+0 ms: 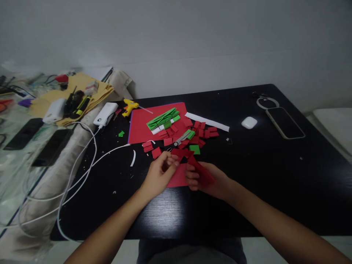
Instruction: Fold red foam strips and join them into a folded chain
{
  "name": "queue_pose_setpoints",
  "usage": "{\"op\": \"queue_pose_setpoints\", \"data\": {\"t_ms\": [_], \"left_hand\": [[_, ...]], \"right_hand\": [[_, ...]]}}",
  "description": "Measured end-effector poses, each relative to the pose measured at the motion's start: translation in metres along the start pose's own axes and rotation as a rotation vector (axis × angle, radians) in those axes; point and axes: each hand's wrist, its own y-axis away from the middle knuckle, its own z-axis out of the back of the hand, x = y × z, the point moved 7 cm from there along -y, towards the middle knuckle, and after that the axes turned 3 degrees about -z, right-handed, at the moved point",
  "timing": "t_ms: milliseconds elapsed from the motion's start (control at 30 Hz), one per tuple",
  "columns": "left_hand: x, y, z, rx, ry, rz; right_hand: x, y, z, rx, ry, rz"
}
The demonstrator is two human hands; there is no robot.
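Note:
Both my hands meet over a black table (275, 176), working a piece of red paper (178, 176). My left hand (159, 175) pinches its upper left part with curled fingers. My right hand (209, 179) grips the folded right part (202, 172), which sticks up over my fingers. Just beyond the hands lie several small red paper pieces (202, 130), a few green pieces (194, 149) and scissors (180, 140). A large red sheet (140, 126) behind them carries folded green strips (162, 119).
A yellow glue gun (129, 107), a white power bank (106, 113) with white cables (82, 172), a white paper strip (206, 121), an earbud case (249, 122) and a phone (284, 123) sit on the table. Tools and brown envelopes (71, 99) clutter the left side.

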Motion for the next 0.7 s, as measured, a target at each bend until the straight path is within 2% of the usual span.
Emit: {"op": "queue_pose_setpoints", "data": {"t_ms": [233,433,600,700], "left_hand": [[-0.004,0.001,-0.009,0.095,0.034,-0.006],[-0.011,-0.001,-0.010,0.077,0.166,-0.031],[-0.009,0.001,-0.006,0.048,0.219,0.021],[-0.004,0.001,-0.004,0.024,0.278,0.065]], "right_hand": [[-0.014,0.000,-0.006,0.098,0.065,-0.105],[-0.018,0.001,-0.009,0.164,0.169,-0.136],[-0.016,0.000,-0.011,0.152,0.210,-0.089],[-0.009,-0.003,-0.008,0.074,0.237,0.002]]}}
